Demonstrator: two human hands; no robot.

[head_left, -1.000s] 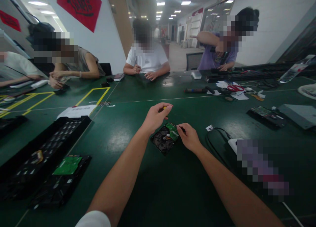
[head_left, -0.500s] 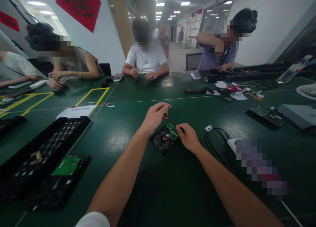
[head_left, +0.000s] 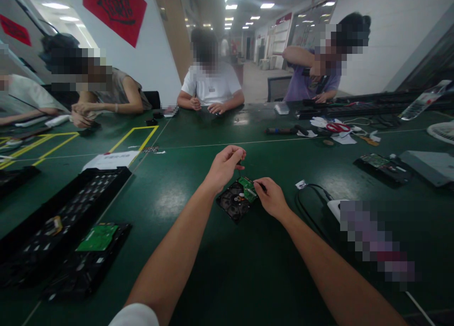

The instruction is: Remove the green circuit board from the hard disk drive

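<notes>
On the green table in front of me lies a hard drive [head_left: 235,202], dark underside up, with a green circuit board [head_left: 248,186] on its far right part. My left hand [head_left: 224,167] is above its far edge, fingers curled round a small screwdriver [head_left: 240,172]. The thin shaft points down at the board; the grip is mostly hidden in the fingers. At the drive's right corner is my right hand [head_left: 271,197], thumb and fingers pinched together. Something dark shows at those fingertips, and I cannot make out whether it is the drive's edge or a separate piece.
On the left are a long black tray [head_left: 67,212] and another drive with a green board [head_left: 97,237]. To the right lie a cable [head_left: 301,208], a white power strip [head_left: 334,207], a drive [head_left: 383,167] and a grey box [head_left: 431,158]. Several people sit across the table.
The screwdriver's yellow-and-black grip, visible half a second ago, is now mostly covered by my left fingers. My right hand and the hard drive have hardly moved.
</notes>
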